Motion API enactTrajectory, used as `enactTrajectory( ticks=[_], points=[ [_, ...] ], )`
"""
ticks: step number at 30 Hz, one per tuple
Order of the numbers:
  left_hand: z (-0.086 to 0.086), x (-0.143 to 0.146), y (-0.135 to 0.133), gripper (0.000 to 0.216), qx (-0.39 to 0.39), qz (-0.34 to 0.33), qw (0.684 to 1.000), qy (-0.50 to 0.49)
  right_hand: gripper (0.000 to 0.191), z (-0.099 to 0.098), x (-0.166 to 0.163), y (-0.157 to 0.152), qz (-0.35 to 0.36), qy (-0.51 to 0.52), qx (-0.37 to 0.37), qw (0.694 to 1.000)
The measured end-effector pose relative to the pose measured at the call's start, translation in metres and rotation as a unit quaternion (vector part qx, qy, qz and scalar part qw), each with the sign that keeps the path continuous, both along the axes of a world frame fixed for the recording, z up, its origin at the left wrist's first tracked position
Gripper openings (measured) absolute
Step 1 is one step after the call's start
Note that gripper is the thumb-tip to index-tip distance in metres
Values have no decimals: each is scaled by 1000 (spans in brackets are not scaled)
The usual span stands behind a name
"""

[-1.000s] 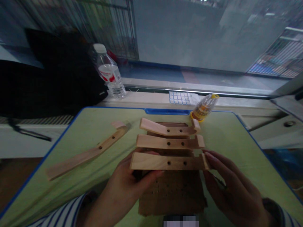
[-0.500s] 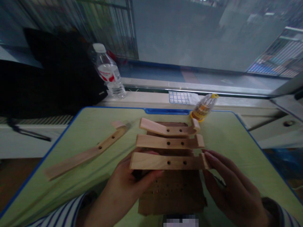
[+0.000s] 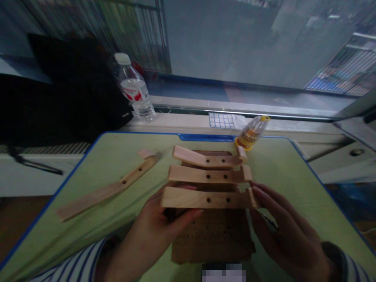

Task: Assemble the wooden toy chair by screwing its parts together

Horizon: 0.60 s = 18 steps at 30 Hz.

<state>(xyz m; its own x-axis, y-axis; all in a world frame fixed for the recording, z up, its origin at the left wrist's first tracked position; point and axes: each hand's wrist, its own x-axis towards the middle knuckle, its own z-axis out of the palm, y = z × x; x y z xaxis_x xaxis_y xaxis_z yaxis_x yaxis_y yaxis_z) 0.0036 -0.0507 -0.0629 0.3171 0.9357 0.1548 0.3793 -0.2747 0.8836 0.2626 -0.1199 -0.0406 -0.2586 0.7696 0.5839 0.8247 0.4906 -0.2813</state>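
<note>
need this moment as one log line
left hand: grips near wooden piece | right hand: at its right end, thin dark object alongside | middle piece, far piece: beyond | separate piece: on table, left

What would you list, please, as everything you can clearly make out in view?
Row of wooden pieces: three, pale wood, table centre
Loose wooden piece: one, pale wood, table's left side
Slab: at least one, brown, at the row's near side
Thin item: one, dark, by the right fingers, kind unclear
Pixelated item: one, dark and pale, bottom edge
Table: one, pale green, blue rim, centre
Small bottle: one, clear and yellow, table's far edge
Large bottle: one, clear, white cap, sill
Gridded sheet: one, white and blue, sill
Window: at least one, clear, back
Left hand: one, striped sleeve, gripping the nearest row piece
Right hand: one, striped sleeve, at that piece's right end
</note>
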Motion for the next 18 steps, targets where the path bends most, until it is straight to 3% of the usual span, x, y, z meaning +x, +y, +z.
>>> enactTrajectory(
  ticks=[11,18],
  points=[
    [11,5,2,34,11,-7,1000,6,60,1,-1,1,1,-12,1,1000],
    [19,7,3,32,-25,-23,999,-6,61,3,2,0,-5,-7,27,1000]
  ],
)
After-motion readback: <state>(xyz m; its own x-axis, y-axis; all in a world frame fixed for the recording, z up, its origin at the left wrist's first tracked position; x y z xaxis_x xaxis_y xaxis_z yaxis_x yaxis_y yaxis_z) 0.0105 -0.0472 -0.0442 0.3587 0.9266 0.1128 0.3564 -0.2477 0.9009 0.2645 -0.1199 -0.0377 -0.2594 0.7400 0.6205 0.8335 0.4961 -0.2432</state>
